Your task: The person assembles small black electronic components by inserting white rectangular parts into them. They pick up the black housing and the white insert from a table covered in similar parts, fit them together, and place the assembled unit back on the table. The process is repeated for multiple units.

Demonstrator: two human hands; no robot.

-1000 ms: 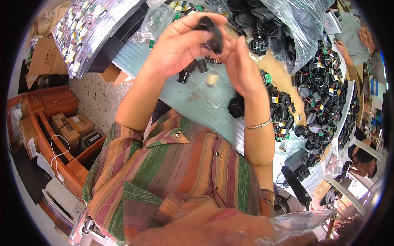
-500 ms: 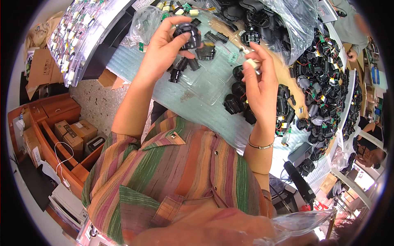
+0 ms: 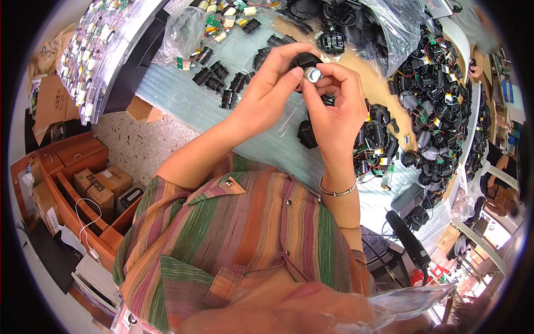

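My left hand (image 3: pixel 270 94) grips a rounded black plastic housing (image 3: pixel 303 59) between thumb and fingers. Close against it, my right hand (image 3: pixel 338 106) pinches a small cylinder with a shiny silver end (image 3: pixel 312 74), which looks like a small motor. The two pieces meet or nearly meet; whether the cylinder sits inside the housing is hidden by my fingers. Below and left of my hands, several short black ribbed plastic pieces (image 3: pixel 213 77) lie on the pale foam-covered table (image 3: pixel 172 89). A clear plastic tray (image 3: pixel 286 123) shows partly beneath my hands.
A clear bag (image 3: pixel 183 33) and small cream cylinders with green circuit boards (image 3: pixel 211 21) lie at the far left. Black housings fill a large plastic bag (image 3: pixel 384 33) at the back. Wired black assemblies (image 3: pixel 434 111) crowd the right side. Another person's hand (image 3: pixel 474 69) shows far right.
My hands have come together over the table: the left moved right with the black housing, the right moved left and up with the small cylinder. The cylinder's silver end now faces up.
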